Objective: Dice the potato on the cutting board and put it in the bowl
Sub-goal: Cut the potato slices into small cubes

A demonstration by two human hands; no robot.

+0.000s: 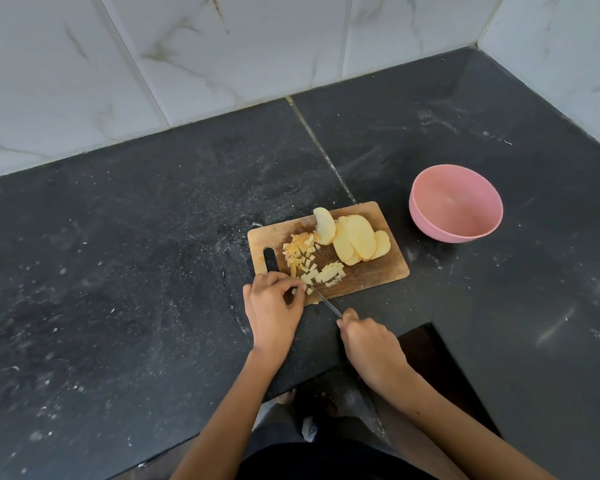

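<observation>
A small wooden cutting board [378, 271], rectangular with rounded corners and a slot handle at its left end, lies on a dark stone counter [118, 271] that is speckled and dusty. On the board's right half there are flat oval potato slices [359, 237], pale yellow and overlapping each other like fallen cards. On the left half is a loose heap of small potato cubes [307, 261], some more orange on one side.

The left hand [274, 310] is at the near left corner of the board, its fingers curled and pinching a small potato piece. The right hand [371, 344] grips the handle of a thin knife [324, 301] — the narrow metal blade points to the left fingertips.

A round pink bowl [430, 223], smooth and matte, stands on the counter just right of the board. White marble-pattern tiles [222, 46] cover the wall behind.
</observation>
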